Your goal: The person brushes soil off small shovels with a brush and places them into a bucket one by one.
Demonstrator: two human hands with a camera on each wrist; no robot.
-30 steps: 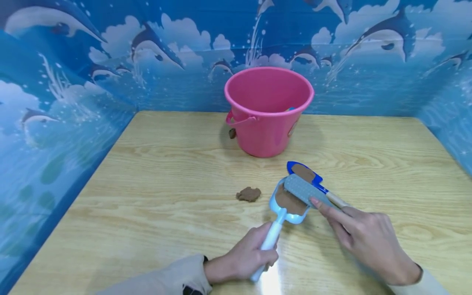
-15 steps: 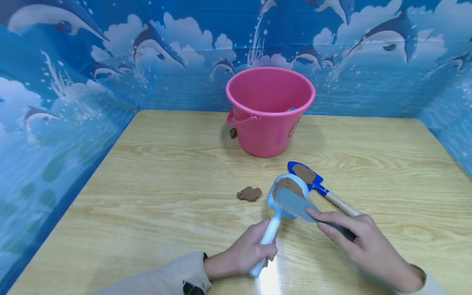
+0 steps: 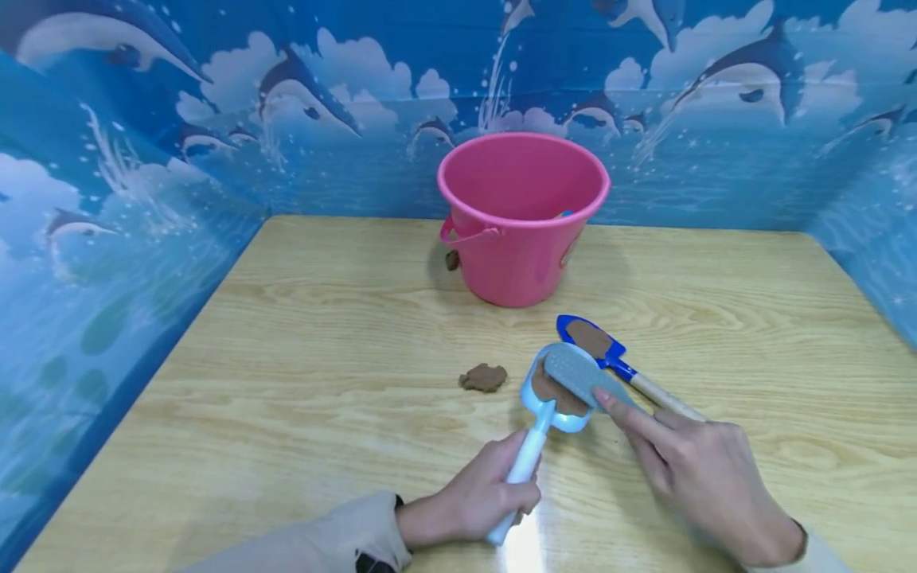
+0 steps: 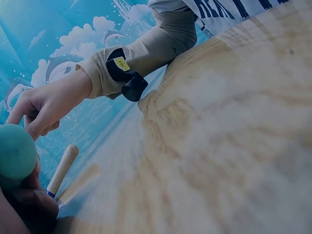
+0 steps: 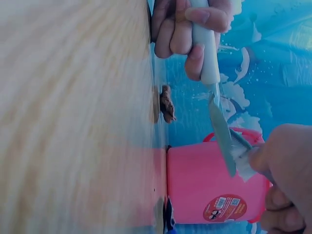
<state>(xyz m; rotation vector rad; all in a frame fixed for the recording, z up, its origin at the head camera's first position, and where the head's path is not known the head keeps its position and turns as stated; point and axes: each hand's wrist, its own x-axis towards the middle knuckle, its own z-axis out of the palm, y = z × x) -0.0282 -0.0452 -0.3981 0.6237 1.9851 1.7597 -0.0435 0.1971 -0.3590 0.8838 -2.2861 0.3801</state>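
The left hand [image 3: 487,492] is clamped around the white-blue handle of a light-blue plastic scoop with a rounded bowl [image 3: 570,424], held up in front of the person with the bowl pointing away. Brown, sand-like material [image 3: 562,400] fills the bowl. The right hand [image 3: 705,477] grips a flat grey-blue tool with a rounded, speckled blade [image 3: 576,374], the index finger stretched along it; the blade lies slantwise across the right part of the bowl, over the material, though how firmly it presses cannot be told. The hands are apart, linked only by the two tools. Just beyond the scoop, on a bench of pale wood grain [image 3: 322,334], lies a small blue spade with a pointed head [image 3: 614,350], a pale wooden handle and a patch of the same brown stuff on it; the handle runs back toward the right hand. An irregular flat brown lump [image 3: 483,378] sits on the bench just left of the bowl. Farther back stands a pink plastic bucket [image 3: 512,263], upright, a round red label [image 5: 225,208] on its side and a small dark brown object [image 3: 452,259] beside it. A blue dolphin-printed backdrop [image 3: 344,175] rises behind.
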